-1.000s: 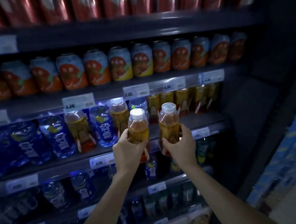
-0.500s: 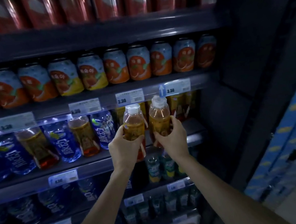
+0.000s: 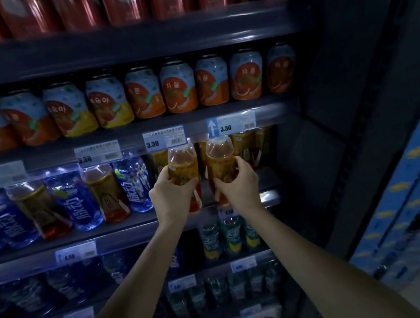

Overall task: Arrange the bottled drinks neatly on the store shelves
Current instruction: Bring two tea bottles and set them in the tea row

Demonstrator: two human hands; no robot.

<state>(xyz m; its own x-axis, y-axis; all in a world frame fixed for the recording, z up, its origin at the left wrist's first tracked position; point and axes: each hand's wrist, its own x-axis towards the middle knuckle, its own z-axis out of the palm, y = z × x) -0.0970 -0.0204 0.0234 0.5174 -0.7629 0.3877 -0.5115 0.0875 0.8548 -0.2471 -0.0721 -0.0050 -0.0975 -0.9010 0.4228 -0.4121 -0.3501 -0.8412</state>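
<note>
held amber bottles (image 3: 182, 171): 2 | fruit cans (image 3: 178, 88): 9 | price tags (image 3: 165, 139) below them: 4

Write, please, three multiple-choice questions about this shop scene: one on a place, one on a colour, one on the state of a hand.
1. Where are the left-hand bottle and the right-hand bottle? A. On a checkout counter. B. At the shelf directly below the fruit-drink cans. C. Inside a shopping basket.
2. What colour is their drink? A. Blue. B. Green. C. Amber.
3. What does the left hand do? A. Hangs open. B. Grips a bottle. C. Lies flat on a cart.
Answers: 1 B, their tops sit just under the 3.30 price tags; 2 C, amber liquid shows through clear plastic; 3 B, it wraps round the left-hand bottle.
</note>
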